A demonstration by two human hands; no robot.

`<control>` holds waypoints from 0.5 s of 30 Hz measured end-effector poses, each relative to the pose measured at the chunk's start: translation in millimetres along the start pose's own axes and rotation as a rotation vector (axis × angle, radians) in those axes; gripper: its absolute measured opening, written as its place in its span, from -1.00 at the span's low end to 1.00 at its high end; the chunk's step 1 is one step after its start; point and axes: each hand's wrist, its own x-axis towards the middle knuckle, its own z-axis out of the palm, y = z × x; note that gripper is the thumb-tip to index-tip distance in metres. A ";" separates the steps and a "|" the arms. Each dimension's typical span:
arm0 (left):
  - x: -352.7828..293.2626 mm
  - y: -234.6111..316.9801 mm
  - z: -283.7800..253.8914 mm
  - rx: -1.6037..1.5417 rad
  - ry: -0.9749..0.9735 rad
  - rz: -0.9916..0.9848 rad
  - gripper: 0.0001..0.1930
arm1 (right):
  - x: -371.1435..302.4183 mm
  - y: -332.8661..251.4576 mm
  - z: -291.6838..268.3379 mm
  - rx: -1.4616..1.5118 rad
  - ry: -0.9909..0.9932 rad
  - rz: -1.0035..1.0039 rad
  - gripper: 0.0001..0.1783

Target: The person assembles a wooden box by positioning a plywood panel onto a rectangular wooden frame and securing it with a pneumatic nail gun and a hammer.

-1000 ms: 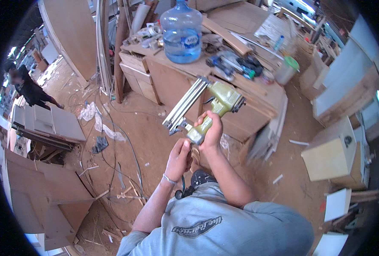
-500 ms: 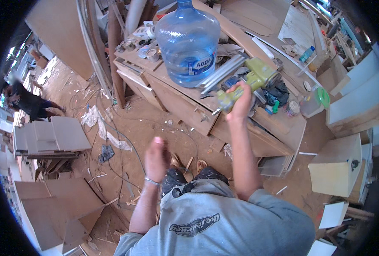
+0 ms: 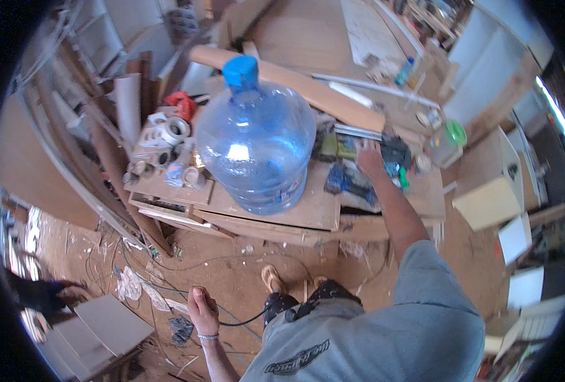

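Note:
My right hand (image 3: 370, 159) reaches across the workbench (image 3: 263, 223), its fingers around an olive-green nail gun (image 3: 341, 146) with a silver magazine, which lies among the clutter. Part of the grip is hidden under the hand. Just nearer lies a dark blue crumpled item (image 3: 349, 181), and a black plastic bag (image 3: 395, 153) is at the hand's right. My left hand (image 3: 203, 312) hangs low over the floor, its fingers curled; whatever they hold, if anything, is hidden. Left of the nail gun, a big blue water jug (image 3: 254, 140) with a capped neck stands upright.
Tape rolls (image 3: 174, 130) and small cans (image 3: 193, 178) crowd the bench's left end. A long brown roll (image 3: 320, 95) lies behind the jug. A green-lidded container (image 3: 448, 143) stands at the right. A dark hose (image 3: 247, 321) crosses near my legs. Another person's arm (image 3: 72, 284) shows at left.
My right hand has lowered the nail gun from the air onto the bench clutter. My left hand has moved lower and leftward. The view has shifted toward the bench.

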 end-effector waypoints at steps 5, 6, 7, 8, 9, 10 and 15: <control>65.7 -13.2 6.6 0.024 -0.236 -0.056 -0.58 | -78.6 -62.5 3.0 0.102 -0.185 0.096 -0.57; 82.1 -7.8 17.6 0.038 -0.317 -0.042 -0.59 | -79.9 -61.9 11.9 0.144 -0.284 0.162 -0.54; 97.6 -2.0 30.9 0.050 -0.395 -0.022 -0.60 | -76.1 -57.9 24.4 0.189 -0.374 0.228 -0.50; 111.2 5.7 46.5 0.082 -0.455 0.046 -0.61 | -66.9 -54.7 30.4 0.241 -0.456 0.288 -0.47; 121.8 15.4 55.1 0.137 -0.494 0.113 -0.62 | -52.3 -68.8 19.6 0.283 -0.560 0.314 -0.45; 126.9 20.9 57.4 0.195 -0.524 0.170 -0.63 | -38.9 -87.0 -9.9 0.329 -0.674 0.329 -0.44; 132.3 29.1 108.7 0.355 -0.802 0.265 -0.68 | -100.4 -63.4 -3.2 0.050 -0.514 0.235 -0.25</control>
